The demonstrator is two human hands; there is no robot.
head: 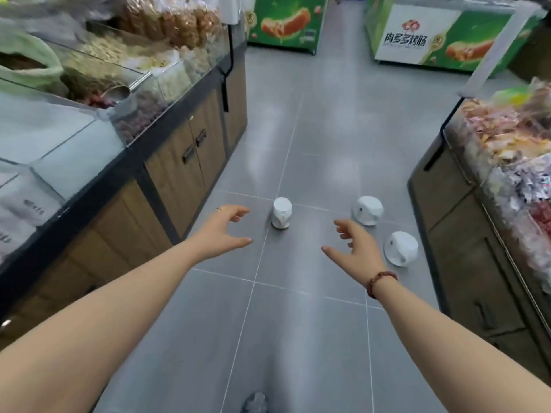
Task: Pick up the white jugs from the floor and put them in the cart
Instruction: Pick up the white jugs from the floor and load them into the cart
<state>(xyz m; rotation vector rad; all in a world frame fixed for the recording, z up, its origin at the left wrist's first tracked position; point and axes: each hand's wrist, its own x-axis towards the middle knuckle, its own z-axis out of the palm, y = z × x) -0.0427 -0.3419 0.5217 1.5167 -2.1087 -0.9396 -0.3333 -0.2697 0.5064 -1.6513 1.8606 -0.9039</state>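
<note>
Item: three white jugs on a grey tiled floor (pixel 313 144), shop aisle.

Jug one (pixel 281 213): stands upright near a tile joint, mid-aisle, directly ahead of the person and between the two outstretched hands.

Jug two (pixel 367 210): further right, tilted or lying over; exact attitude hard to tell.

Jug three (pixel 400 248): nearest the right-hand counter (pixel 465 234), also tipped. Jugs two and three sit near each other but apart.

Left hand (pixel 228 226): empty, fingers spread and curled as if shaped to the jug's width; just left of jug one, not touching.

Right hand (pixel 356 244): empty, fingers spread, thumb out; a bead bracelet (pixel 380 283) on the wrist. It hangs in front of jugs two and three, touching neither.

Reading: both palms face inward, likely for a two-handed take of the upright jug, which is the easiest of the three to reach.

Clearance: the left counter (pixel 167 162), with bulk food bins on top and wooden doors below, bounds the aisle on one side; the right counter on the other. Open floor lies around jug one on every side. Jug three has little room on its counter side, so it is likely best reached from the aisle side.

Cart: not in view.
</note>
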